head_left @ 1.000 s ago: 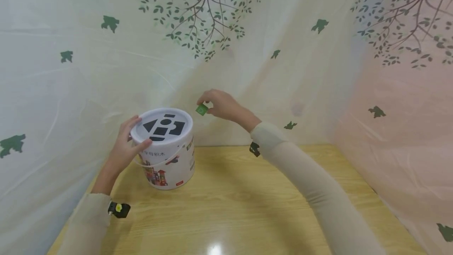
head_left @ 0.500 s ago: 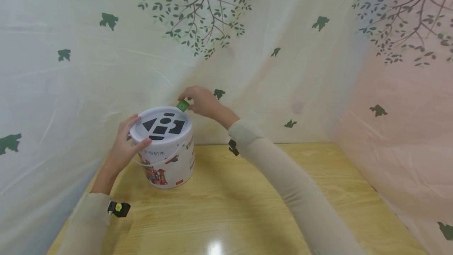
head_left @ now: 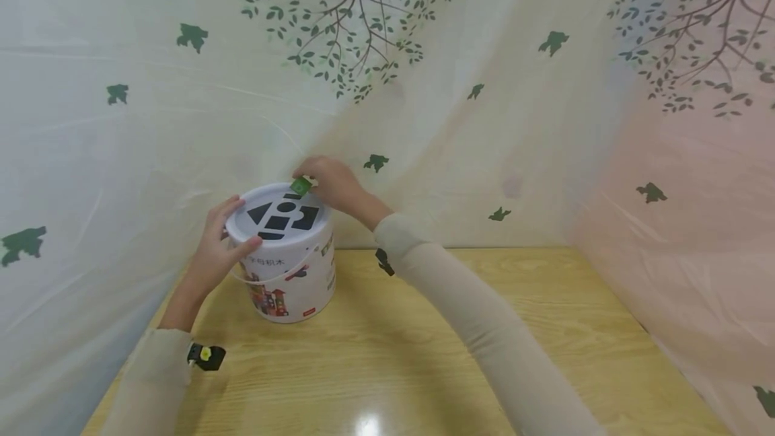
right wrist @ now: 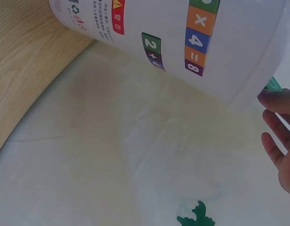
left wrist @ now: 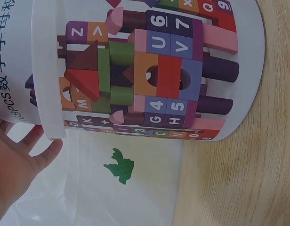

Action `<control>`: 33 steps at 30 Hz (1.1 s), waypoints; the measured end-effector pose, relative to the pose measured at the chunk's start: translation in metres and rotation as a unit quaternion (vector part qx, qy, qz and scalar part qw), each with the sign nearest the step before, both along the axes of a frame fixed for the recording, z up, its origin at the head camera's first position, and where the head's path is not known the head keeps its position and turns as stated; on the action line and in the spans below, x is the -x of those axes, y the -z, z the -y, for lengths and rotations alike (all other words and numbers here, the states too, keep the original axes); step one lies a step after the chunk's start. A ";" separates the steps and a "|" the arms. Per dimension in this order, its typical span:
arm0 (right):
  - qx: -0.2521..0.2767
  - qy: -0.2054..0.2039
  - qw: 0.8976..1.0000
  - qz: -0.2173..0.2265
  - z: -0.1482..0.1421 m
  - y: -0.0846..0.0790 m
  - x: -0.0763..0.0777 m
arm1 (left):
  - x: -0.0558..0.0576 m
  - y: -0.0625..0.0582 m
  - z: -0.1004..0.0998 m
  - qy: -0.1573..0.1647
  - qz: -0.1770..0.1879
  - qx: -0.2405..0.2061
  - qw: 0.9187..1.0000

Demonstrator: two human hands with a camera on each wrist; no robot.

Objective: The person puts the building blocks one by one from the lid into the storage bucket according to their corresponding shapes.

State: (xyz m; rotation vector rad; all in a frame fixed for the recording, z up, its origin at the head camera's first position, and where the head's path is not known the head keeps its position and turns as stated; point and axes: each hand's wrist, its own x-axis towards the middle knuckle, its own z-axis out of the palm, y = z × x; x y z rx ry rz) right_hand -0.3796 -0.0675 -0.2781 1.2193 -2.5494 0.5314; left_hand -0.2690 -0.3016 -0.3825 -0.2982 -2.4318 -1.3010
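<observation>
A white bucket (head_left: 303,295) with printed toy blocks on its side stands upright at the left of the table. Its lid (head_left: 240,222) has dark cut-outs: a triangle, a circle, a square, a notched shape and narrow slots. My left hand (head_left: 213,247) grips the bucket's left side, thumb at the front rim and fingers at the rear. Over the far edge of the lid, my right hand (head_left: 340,186) pinches a small green block (head_left: 301,186) marked on its face, right at the rear slot (head_left: 292,196). In the right wrist view only a sliver of the block (right wrist: 274,84) shows past the rim.
The wooden table (head_left: 387,328) reaches back to a pale curtain (head_left: 424,173) with printed branches and green leaves, right behind the bucket. A thin white handle (head_left: 275,279) hangs across the bucket's front. Each wrist wears a small black camera.
My right hand has carried the green block leftward from beside the bucket to above the lid's rear slot, then lowered it. The left hand and bucket stay in place.
</observation>
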 end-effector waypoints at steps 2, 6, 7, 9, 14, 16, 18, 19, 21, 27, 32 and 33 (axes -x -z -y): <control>-0.001 0.002 1.000 -0.006 0.003 0.002 0.001 | 0.000 -0.001 0.000 0.001 0.000 -0.001 1.000; -0.012 0.005 1.000 -0.017 0.007 0.004 0.001 | 0.000 -0.001 0.001 0.000 0.000 -0.001 1.000; -0.013 0.005 1.000 -0.021 0.008 0.005 0.002 | 0.001 0.000 0.001 -0.001 0.000 0.000 1.000; -0.018 0.007 1.000 -0.025 0.010 0.006 0.002 | 0.001 0.001 0.002 -0.003 0.001 0.001 1.000; -0.030 0.014 0.999 -0.036 0.012 0.008 0.004 | 0.002 0.002 0.002 0.000 0.001 0.002 1.000; -0.035 0.017 0.998 -0.039 0.013 0.008 0.005 | 0.002 0.002 0.002 0.001 0.002 0.001 1.000; -0.040 0.019 0.998 -0.042 0.014 0.008 0.005 | 0.002 0.002 0.002 0.001 0.003 0.002 1.000; -0.042 0.020 0.998 -0.042 0.015 0.008 0.005 | 0.002 0.002 0.002 0.001 0.003 0.001 1.000; -0.046 0.021 0.998 -0.041 0.016 0.008 0.005 | 0.002 0.002 0.002 0.000 0.002 0.002 1.000; -0.060 0.023 0.997 -0.034 0.020 0.006 0.004 | 0.001 0.002 0.003 0.001 -0.002 0.000 1.000; -0.071 0.018 0.997 -0.035 0.020 0.006 0.007 | 0.001 0.001 0.003 0.003 0.002 -0.001 1.000; -0.073 0.017 0.997 -0.035 0.020 0.006 0.007 | 0.002 0.001 0.003 0.004 0.003 -0.002 1.000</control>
